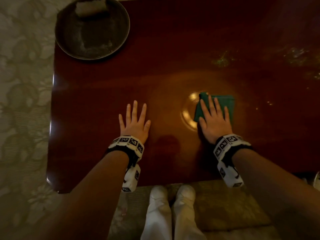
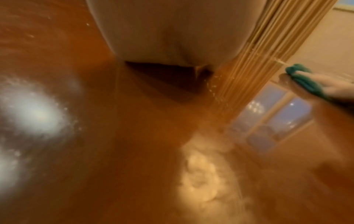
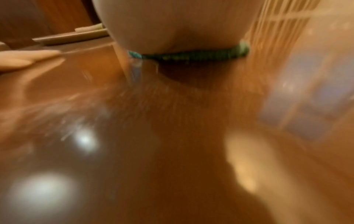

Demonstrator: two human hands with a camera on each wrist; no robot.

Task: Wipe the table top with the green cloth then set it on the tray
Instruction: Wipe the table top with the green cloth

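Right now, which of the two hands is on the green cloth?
The right hand: its straight fingers press the folded green cloth flat on the table top. The left hand lies spread on bare wood.

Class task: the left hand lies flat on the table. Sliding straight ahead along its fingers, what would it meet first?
Probably nothing: the left hand points up the bare table; the tray lies farther left.
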